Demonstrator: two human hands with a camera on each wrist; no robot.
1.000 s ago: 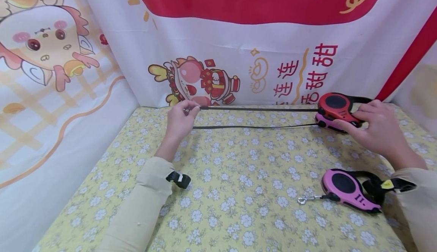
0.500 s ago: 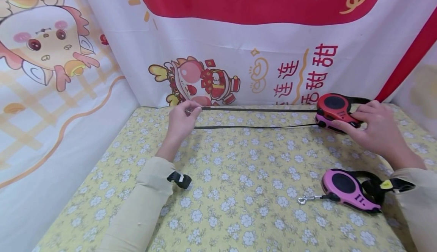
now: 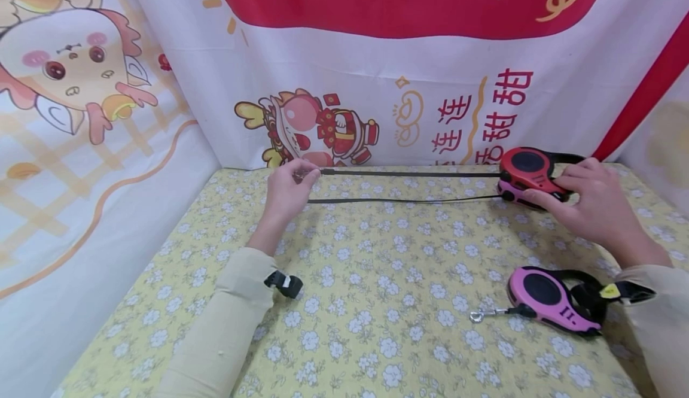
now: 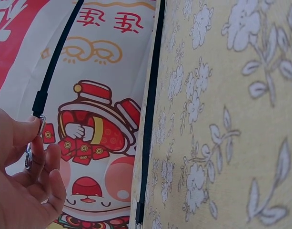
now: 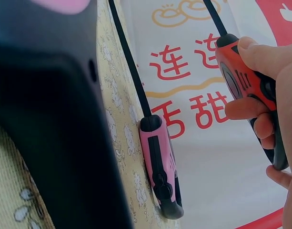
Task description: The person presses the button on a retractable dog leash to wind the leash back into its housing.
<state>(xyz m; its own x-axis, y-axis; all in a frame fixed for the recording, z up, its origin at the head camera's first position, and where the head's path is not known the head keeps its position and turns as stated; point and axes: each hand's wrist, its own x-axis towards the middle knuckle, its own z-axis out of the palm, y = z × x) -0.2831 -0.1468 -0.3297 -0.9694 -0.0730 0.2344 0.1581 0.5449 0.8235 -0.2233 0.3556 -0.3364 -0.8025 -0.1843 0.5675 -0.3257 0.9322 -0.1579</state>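
At the far left of the surface (image 3: pixel 387 326), which is covered in yellow flowered cloth, the left grip (image 3: pixel 289 191) (person's bare hand) pinches a small silver metal clip (image 4: pixel 28 159) between thumb and fingers. At far right, the right grip (image 3: pixel 594 206) is curled round a red-and-black plastic retractable leash casing (image 3: pixel 526 161), thumb on one face, fingers on the other.

A flat black strap (image 3: pixel 409 174) spans the two hands, nearly straight. Probable reason for this hold: one hand anchors the casing, the other the free end, so the strap stays drawn out and level.

Beneath the red casing, and apart from it in the right wrist view, a pink-and-black retractable leash (image 5: pixel 157 162) appears to rest on the cloth. Its own black strap (image 3: pixel 377 200) runs left, roughly parallel to the held one; its end shows low in the left wrist view, partly cut off. The parallel lie would suit comparing the two lengths (judgement only).

Near right: second pink leash (image 3: pixel 540 293), black loop handle toward the right sleeve, silver swivel hook (image 3: pixel 487 313) pointing left. Strap not visibly drawn out; likely parked aside, out of the stretched straps' way.

Behind: white printed fabric backdrop (image 3: pixel 334 63).
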